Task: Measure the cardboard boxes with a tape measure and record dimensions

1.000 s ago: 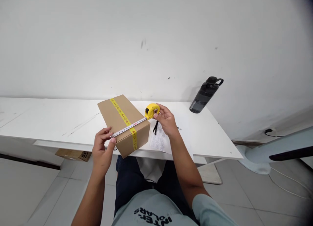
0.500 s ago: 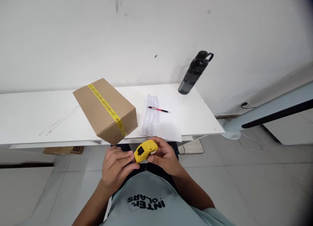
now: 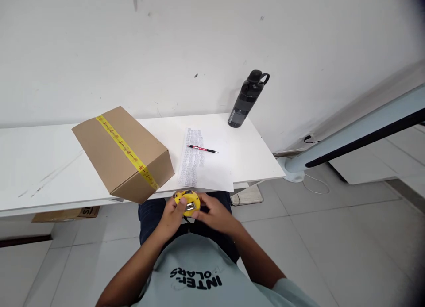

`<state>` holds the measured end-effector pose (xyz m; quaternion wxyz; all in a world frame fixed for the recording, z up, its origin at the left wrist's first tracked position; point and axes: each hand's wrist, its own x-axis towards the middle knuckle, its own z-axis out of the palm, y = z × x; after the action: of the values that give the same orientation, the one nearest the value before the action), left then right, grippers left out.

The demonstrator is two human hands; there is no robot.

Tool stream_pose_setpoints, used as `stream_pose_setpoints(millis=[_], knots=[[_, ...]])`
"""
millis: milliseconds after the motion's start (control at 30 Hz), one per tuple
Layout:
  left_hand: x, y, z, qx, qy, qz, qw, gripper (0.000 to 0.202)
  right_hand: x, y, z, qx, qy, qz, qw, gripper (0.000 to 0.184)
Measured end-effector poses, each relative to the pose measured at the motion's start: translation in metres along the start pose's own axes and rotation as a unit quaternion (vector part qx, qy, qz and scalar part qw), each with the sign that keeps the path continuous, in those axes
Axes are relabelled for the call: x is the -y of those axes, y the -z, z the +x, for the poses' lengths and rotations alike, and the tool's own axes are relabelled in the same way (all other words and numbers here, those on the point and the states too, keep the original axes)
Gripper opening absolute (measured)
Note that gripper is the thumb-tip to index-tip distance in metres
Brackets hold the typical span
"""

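Observation:
A yellow tape measure (image 3: 188, 203) is between my hands, in front of the table's near edge and above my lap. Its side with a metal clip faces up. My left hand (image 3: 173, 215) grips its left end, the thumb lying on top of the case. On the other side my right hand (image 3: 212, 212) pinches the right end between thumb and fingers. Beyond them, a sheet of paper (image 3: 219, 174) with dense writing lies on the white table, and a red and black pen (image 3: 203, 148) rests across it.
To the left a cardboard box (image 3: 139, 141) with yellow tape overhangs the front edge of the table (image 3: 259, 152). A black bottle (image 3: 245, 99) stands at the back right. A pale blue post (image 3: 358, 134) rises from the floor on the right. Another carton (image 3: 66, 214) lies below the table.
The tape measure has been turned over so its clip side faces up. My left hand has shifted from its end to a grip with the thumb on top. The view has swung slightly right.

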<state>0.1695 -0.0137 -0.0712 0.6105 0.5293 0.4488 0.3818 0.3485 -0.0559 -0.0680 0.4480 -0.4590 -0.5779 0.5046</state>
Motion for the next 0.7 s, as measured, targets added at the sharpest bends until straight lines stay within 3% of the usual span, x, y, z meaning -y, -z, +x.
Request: stream_pose_setpoints(millis=[33, 100, 133, 167, 233, 300, 433, 633, 700], knots=[[-0.005, 0.005, 0.005, 0.014, -0.011, 0.007, 1.000, 0.070, 0.006, 0.017, 0.011, -0.003, 0.033, -0.044, 0.998, 0.035], [-0.015, 0.017, 0.017, 0.064, -0.057, 0.056, 0.995, 0.065, 0.016, 0.052, 0.039, -0.140, 0.036, -0.145, 0.979, 0.039], [-0.020, 0.023, 0.025, 0.091, -0.088, 0.094, 0.987, 0.061, 0.019, 0.069, 0.056, -0.208, 0.015, -0.215, 0.954, 0.040], [-0.023, 0.027, 0.033, 0.116, -0.119, 0.141, 0.976, 0.057, 0.020, 0.084, 0.074, -0.219, -0.013, -0.292, 0.931, 0.042], [-0.026, 0.031, 0.049, 0.152, -0.160, 0.234, 0.947, 0.052, 0.017, 0.106, 0.108, -0.174, -0.087, -0.394, 0.898, 0.047], [-0.026, 0.030, 0.063, 0.178, -0.172, 0.296, 0.922, 0.050, 0.008, 0.117, 0.134, -0.160, -0.101, -0.400, 0.897, 0.037], [-0.025, 0.022, 0.074, 0.208, -0.165, 0.325, 0.908, 0.046, -0.009, 0.116, 0.147, -0.157, -0.059, -0.369, 0.914, 0.023], [-0.023, 0.016, 0.069, 0.194, -0.162, 0.326, 0.911, 0.044, -0.016, 0.093, 0.125, -0.138, -0.013, -0.259, 0.956, 0.049], [-0.022, 0.016, 0.069, 0.188, -0.152, 0.324, 0.915, 0.044, -0.018, 0.083, 0.123, -0.117, -0.010, -0.226, 0.967, 0.048]])
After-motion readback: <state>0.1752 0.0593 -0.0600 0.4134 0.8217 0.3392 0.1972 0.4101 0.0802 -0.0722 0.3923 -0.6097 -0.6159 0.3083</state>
